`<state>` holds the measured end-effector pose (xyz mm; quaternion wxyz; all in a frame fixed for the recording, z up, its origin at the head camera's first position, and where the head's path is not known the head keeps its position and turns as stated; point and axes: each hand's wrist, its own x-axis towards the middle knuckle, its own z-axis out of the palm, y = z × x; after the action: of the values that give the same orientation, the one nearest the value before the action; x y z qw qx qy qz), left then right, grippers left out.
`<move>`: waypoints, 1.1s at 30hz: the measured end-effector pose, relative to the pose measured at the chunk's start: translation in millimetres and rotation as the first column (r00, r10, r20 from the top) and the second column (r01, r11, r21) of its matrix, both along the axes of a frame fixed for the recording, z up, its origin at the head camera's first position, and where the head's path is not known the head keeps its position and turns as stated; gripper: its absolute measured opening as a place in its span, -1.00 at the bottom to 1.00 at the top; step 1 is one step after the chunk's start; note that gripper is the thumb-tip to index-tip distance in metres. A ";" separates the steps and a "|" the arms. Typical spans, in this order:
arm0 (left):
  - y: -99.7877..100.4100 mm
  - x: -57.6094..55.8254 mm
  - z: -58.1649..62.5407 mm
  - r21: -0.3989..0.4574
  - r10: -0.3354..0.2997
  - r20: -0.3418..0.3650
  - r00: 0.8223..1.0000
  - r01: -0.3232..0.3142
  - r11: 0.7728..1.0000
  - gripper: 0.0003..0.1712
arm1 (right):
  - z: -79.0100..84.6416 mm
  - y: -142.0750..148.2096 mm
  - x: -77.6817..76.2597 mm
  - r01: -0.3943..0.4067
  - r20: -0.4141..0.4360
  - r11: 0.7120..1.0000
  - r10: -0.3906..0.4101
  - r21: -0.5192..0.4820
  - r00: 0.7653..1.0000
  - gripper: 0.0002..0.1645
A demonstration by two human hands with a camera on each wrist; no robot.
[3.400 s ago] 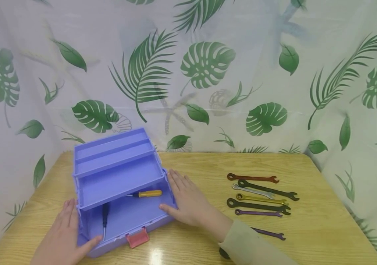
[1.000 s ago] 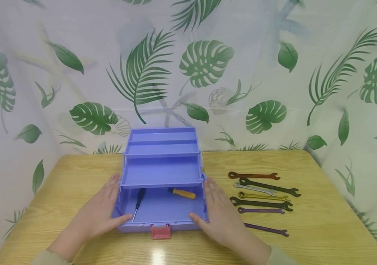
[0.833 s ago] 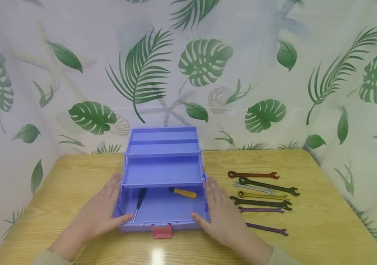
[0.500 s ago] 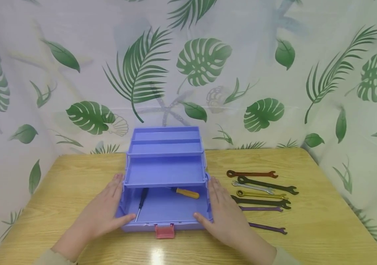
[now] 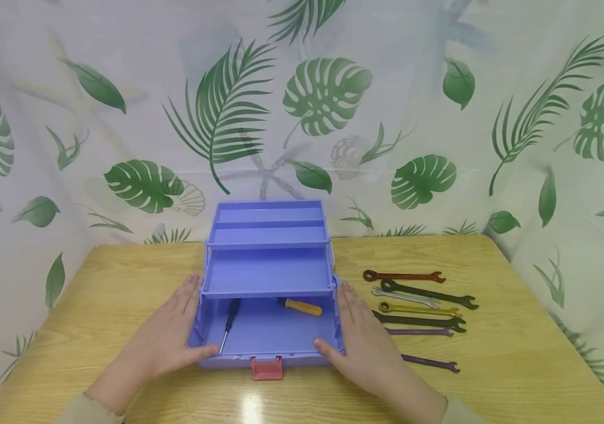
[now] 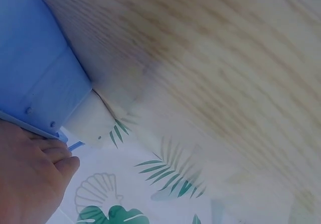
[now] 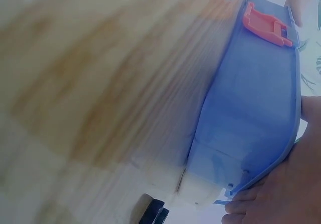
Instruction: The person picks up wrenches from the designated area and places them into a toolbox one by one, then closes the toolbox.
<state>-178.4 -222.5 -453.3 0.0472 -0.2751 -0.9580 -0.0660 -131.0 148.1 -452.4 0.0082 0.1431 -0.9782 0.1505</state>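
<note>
A purple-blue toolbox (image 5: pixel 267 360) stands with its stepped trays (image 5: pixel 267 271) raised and its red latch (image 5: pixel 267 369) hanging at the front. Inside its bottom lie a dark-handled screwdriver (image 5: pixel 231 321) and a yellow-handled screwdriver (image 5: pixel 302 307), whose shaft is partly hidden under the tray. My left hand (image 5: pixel 166 335) rests along the box's left side, fingers straight, thumb at the front rim. On the opposite side my right hand (image 5: pixel 362 341) lies the same way. In the right wrist view the fingers touch the rim of the box (image 7: pixel 251 98).
Several wrenches lie in a row on the right of the wooden table (image 5: pixel 514 353), among them a red one (image 5: pixel 405 276), a yellow one (image 5: pixel 418 309) and a purple one (image 5: pixel 429 362). My right hand partly covers their ends. A leaf-patterned cloth (image 5: pixel 302 118) hangs behind.
The toolbox has turned from slanted to square with the table and moved right, both hands travelling with it. Over the last second it has shifted slightly further right.
</note>
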 end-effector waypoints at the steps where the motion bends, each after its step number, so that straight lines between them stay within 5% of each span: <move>1: 0.1 0.0 0.0 0.001 0.000 0.004 1.000 0.000 1.000 0.46 | -0.5 0.1 -0.3 0.000 0.001 1.000 0.000 0.000 1.000 0.20; 16: -2.0 5.3 6.4 0.017 0.020 0.054 0.998 -0.021 1.000 0.42 | -0.3 -1.1 -1.3 0.000 0.027 0.999 0.001 -0.039 1.000 0.21; 33: -1.6 6.6 3.3 -0.006 -0.014 0.016 1.000 0.014 1.000 0.53 | 8.0 16.0 -8.0 -0.021 -0.014 0.993 0.020 -0.117 1.000 0.05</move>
<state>-171.8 -224.1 -450.1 0.0383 -0.2816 -0.9565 -0.0658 -139.0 164.1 -444.4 0.0211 0.1534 -0.9661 0.2067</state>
